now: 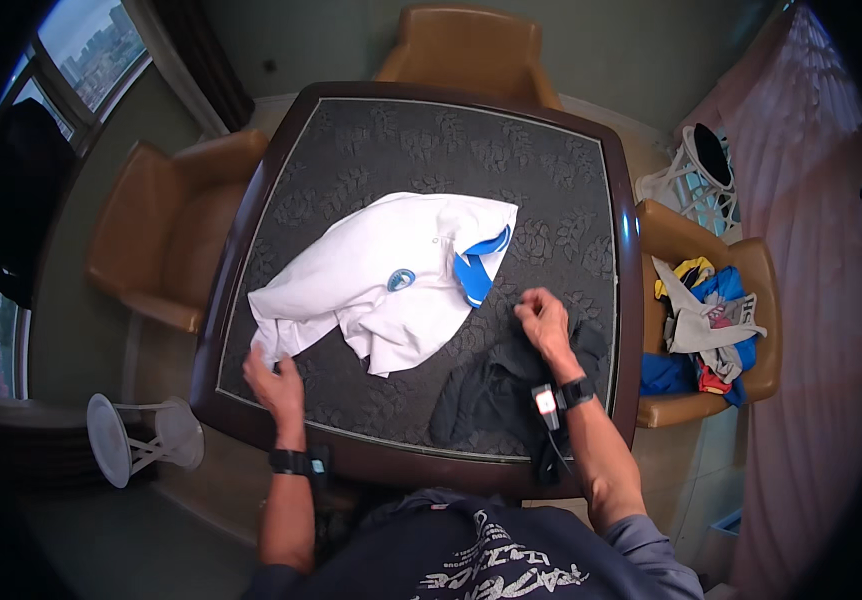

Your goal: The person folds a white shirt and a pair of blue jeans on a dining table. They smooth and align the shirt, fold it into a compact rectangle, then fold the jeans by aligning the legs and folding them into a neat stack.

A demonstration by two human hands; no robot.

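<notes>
On the table (371,150), near its middle, a white shirt (361,255) lies spread. It looks light, soft and limp; the shoulders or firmer blue collar (472,279) should offer good holds. Near the table's left edge, the left hand (276,385) meets a shirt corner, whether pinching I cannot tell; toward its right edge, the right hand (543,322) curls loosely, empty.
</notes>
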